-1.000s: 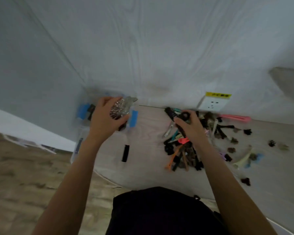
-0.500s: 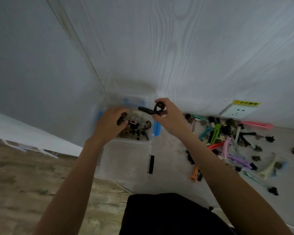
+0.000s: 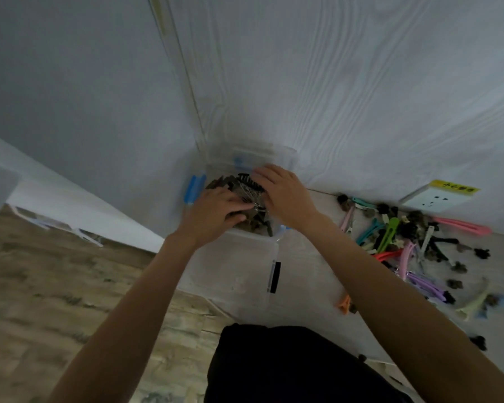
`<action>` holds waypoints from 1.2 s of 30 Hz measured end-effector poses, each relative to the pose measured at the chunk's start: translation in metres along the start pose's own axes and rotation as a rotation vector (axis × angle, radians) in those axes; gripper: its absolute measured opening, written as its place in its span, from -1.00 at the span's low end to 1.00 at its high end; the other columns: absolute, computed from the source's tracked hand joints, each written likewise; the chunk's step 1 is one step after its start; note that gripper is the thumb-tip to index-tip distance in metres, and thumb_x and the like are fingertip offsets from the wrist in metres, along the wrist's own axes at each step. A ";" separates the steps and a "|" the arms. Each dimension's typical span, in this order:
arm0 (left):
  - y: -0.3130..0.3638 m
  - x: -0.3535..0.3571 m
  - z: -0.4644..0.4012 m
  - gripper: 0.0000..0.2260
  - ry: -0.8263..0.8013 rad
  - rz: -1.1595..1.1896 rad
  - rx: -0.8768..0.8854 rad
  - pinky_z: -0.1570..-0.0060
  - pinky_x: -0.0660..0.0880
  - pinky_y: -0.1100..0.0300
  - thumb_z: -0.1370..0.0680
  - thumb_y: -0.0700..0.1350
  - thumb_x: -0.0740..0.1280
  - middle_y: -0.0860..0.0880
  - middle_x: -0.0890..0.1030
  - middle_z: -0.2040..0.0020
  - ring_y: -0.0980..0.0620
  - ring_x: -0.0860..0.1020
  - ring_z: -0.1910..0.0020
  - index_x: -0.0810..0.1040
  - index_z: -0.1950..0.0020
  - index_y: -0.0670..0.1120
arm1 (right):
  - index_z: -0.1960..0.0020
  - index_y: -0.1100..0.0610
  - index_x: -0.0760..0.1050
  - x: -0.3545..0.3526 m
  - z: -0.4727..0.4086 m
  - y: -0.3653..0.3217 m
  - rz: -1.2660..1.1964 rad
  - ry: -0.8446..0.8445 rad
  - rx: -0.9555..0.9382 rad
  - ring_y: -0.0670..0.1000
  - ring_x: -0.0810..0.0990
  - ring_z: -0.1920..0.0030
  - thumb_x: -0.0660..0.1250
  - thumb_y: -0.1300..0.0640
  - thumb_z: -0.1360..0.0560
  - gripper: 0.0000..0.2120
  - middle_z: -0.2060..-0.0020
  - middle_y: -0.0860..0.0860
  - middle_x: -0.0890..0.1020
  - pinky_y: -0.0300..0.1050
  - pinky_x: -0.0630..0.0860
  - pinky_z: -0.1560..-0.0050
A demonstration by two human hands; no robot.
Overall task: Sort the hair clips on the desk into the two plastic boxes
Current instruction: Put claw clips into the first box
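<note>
Two clear plastic boxes stand at the desk's left end. The far box [image 3: 285,155], with blue latches, holds a heap of dark claw clips [image 3: 253,225]. The near box [image 3: 239,274], with a black latch, looks empty. Both of my hands are over the far box. My left hand [image 3: 213,212] lies on the heap with fingers stretched out. My right hand [image 3: 285,193] rests flat beside it, fingertips by a black claw clip [image 3: 246,180]. Loose coloured and dark hair clips [image 3: 390,237] lie scattered on the desk to the right.
A white wall socket [image 3: 437,199] with a yellow label sits behind the loose clips. An orange clip [image 3: 344,303] lies near the desk's front edge. The desk ends just left of the boxes, with wood-pattern floor [image 3: 56,286] below. The wall rises directly behind the boxes.
My right hand carried a black clip from the pile on the right to the far box and now lies flat over it. My left hand has stayed at that box.
</note>
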State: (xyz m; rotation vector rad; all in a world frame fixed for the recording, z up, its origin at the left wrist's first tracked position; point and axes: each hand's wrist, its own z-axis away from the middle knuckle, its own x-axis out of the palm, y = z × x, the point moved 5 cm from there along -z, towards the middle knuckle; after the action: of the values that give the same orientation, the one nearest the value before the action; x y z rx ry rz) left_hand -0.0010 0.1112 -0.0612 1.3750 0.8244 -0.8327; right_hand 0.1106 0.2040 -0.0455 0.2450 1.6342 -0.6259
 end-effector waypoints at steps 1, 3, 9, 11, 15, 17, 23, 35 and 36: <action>0.006 0.006 -0.002 -0.70 -0.051 0.024 0.014 -0.16 0.44 0.02 -0.50 -0.05 0.33 -0.04 0.61 -0.16 -0.07 0.52 -0.14 0.55 -0.24 0.03 | -0.22 0.19 0.51 0.003 0.000 -0.001 0.002 -0.027 -0.026 0.19 0.46 -0.29 0.28 0.26 -0.41 -0.63 -0.26 0.14 0.53 0.10 0.42 -0.24; 0.017 0.013 -0.005 -0.67 -0.092 0.085 -0.012 -0.16 0.45 0.07 -0.51 -0.10 0.35 -0.08 0.59 -0.20 -0.06 0.54 -0.15 0.52 -0.28 -0.03 | -0.11 0.22 0.58 0.001 -0.002 -0.002 0.011 -0.052 -0.060 0.21 0.49 -0.26 0.16 0.20 -0.43 -0.67 -0.22 0.16 0.55 0.12 0.46 -0.24; -0.003 -0.016 0.009 -0.79 0.316 0.058 -0.185 0.01 0.43 0.17 -0.51 -0.06 0.32 -0.06 0.61 -0.05 -0.02 0.51 -0.05 0.56 -0.12 -0.07 | -0.25 0.22 0.47 -0.002 0.016 0.006 -0.011 -0.044 -0.024 0.17 0.51 -0.24 0.27 0.34 -0.44 -0.63 -0.25 0.17 0.53 0.08 0.51 -0.17; -0.019 -0.019 0.013 -0.72 0.313 -0.020 -0.267 -0.09 0.44 0.08 -0.53 -0.06 0.28 -0.09 0.57 -0.16 -0.10 0.49 -0.13 0.51 -0.21 -0.11 | -0.30 0.23 0.42 0.004 0.018 0.003 -0.042 -0.090 -0.028 0.17 0.47 -0.29 0.30 0.41 -0.43 -0.56 -0.33 0.17 0.45 0.10 0.53 -0.16; -0.029 -0.008 0.012 -0.53 0.179 -0.078 -0.309 -0.26 0.33 -0.03 -0.49 0.01 0.37 -0.14 0.52 -0.26 -0.19 0.46 -0.20 0.42 -0.32 -0.16 | -0.28 0.27 0.44 0.004 0.006 -0.004 -0.039 -0.136 -0.028 0.17 0.42 -0.33 0.22 0.44 -0.45 -0.59 -0.38 0.17 0.39 0.06 0.48 -0.17; -0.030 -0.005 0.012 -0.50 0.187 -0.060 -0.317 -0.30 0.29 -0.05 -0.46 0.02 0.40 -0.15 0.51 -0.27 -0.19 0.46 -0.22 0.43 -0.32 -0.18 | -0.19 0.29 0.51 0.006 0.001 -0.007 0.086 -0.163 -0.042 0.18 0.39 -0.31 0.20 0.38 -0.48 -0.69 -0.33 0.18 0.43 0.04 0.43 -0.20; -0.030 -0.006 0.016 -0.39 0.140 -0.050 -0.324 -0.30 0.28 -0.02 -0.38 0.03 0.48 -0.17 0.50 -0.29 -0.19 0.44 -0.24 0.40 -0.35 -0.16 | -0.09 0.18 0.57 0.004 -0.003 -0.010 0.277 -0.144 -0.103 0.13 0.46 -0.15 0.21 0.30 -0.46 -0.74 -0.05 0.10 0.59 -0.06 0.38 -0.07; -0.018 -0.005 0.010 -0.52 0.211 -0.100 -0.219 -0.34 0.25 -0.16 -0.32 -0.08 0.50 -0.11 0.52 -0.21 -0.16 0.42 -0.26 0.52 -0.22 -0.08 | -0.18 0.14 0.54 -0.015 0.026 -0.025 0.275 -0.320 -0.282 0.07 0.42 -0.13 0.19 0.23 -0.54 -0.74 -0.19 0.05 0.49 -0.09 0.37 -0.17; -0.015 -0.004 0.011 -0.58 0.235 -0.081 -0.183 -0.33 0.28 -0.18 -0.36 -0.07 0.46 -0.10 0.53 -0.20 -0.14 0.41 -0.26 0.53 -0.20 -0.09 | -0.16 0.15 0.55 -0.010 0.032 -0.026 0.251 -0.328 -0.252 0.08 0.44 -0.12 0.18 0.20 -0.55 -0.74 -0.24 0.07 0.46 -0.07 0.37 -0.16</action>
State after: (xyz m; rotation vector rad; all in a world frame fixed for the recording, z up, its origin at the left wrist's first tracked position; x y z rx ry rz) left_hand -0.0158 0.1002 -0.0643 1.2981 1.1171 -0.6468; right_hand 0.1264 0.1676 -0.0301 0.1498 1.3227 -0.2494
